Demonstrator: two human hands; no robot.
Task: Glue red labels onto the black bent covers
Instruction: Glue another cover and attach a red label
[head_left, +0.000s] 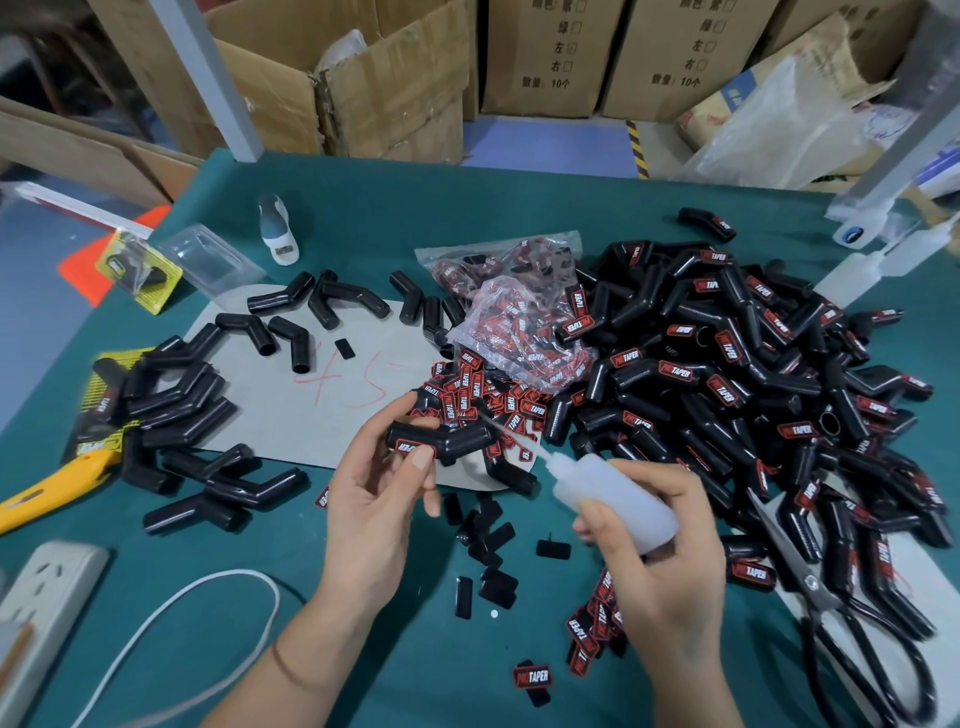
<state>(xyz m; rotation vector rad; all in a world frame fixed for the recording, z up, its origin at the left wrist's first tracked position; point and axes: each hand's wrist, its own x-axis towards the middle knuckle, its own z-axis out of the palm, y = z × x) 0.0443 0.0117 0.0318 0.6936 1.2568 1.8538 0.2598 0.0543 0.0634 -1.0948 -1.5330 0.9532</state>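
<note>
Right hand (670, 577) grips glue bottle (615, 499); left hand (371, 499) pinches bent cover (441, 439), thumb on its red label (410, 447). Labelled-cover pile (753, 395) lies right, scissors (852, 618) alongside.

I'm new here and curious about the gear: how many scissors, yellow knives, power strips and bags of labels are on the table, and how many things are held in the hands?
Scissors: 1
Yellow knife: 1
Power strip: 1
Bags of labels: 2
Glue bottle in the right hand: 1
Black bent cover in the left hand: 1
Total: 7
</note>
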